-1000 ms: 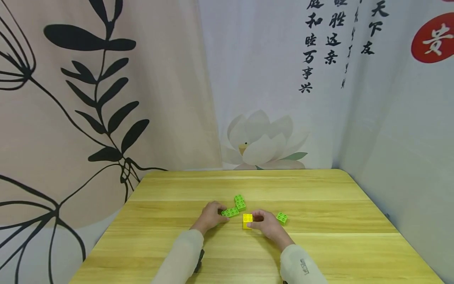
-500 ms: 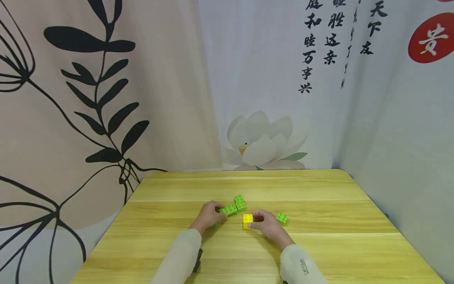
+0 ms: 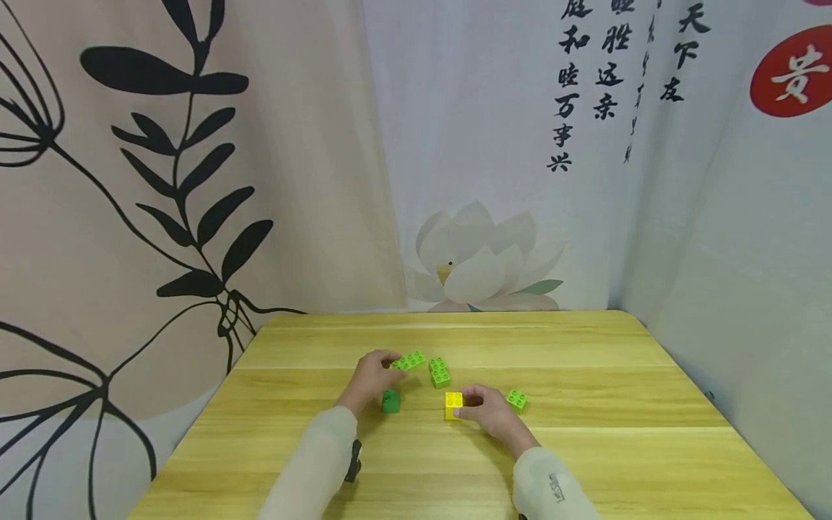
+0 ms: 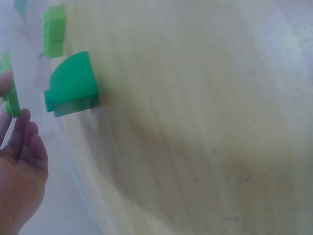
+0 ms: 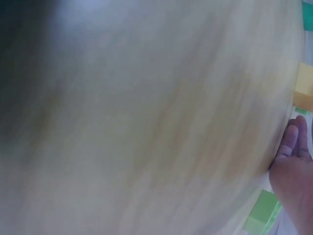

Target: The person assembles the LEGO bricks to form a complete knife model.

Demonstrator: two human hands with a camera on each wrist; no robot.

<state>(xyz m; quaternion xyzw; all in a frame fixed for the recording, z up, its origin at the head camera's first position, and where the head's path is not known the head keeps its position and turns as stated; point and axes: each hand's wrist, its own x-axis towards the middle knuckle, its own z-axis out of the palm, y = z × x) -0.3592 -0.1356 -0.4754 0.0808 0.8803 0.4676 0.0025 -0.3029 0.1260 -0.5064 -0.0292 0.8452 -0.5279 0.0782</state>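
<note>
The left wrist view shows what the head view barely gives: the dark green block [image 4: 76,83] has a smooth curved side, while from the head it is a small stub just beside the left hand [image 3: 372,377]. The head view alone shows the whole layout on the wooden table [image 3: 585,469]; the right wrist view catches only slivers at its right edge, among them the yellow block [image 3: 453,406] and the small light green brick [image 3: 516,400]. The left hand is narrowed, thumb and fingers pinching one end of a long light green brick [image 3: 409,361], which points away to the right; the left wrist view shows that brick nearly edge-on. The right hand [image 3: 492,414] holds the yellow block from its right side, thumb at the near corner and fingers behind; the thumb is out of sight from the right wrist. Counted up, there are two hands and five blocks: three light green, two of them long and one small, plus one dark green and one yellow. The second long brick [image 3: 439,372] lies between the hands, farther off than the yellow block, and the small one sits just beyond the right hand.
</note>
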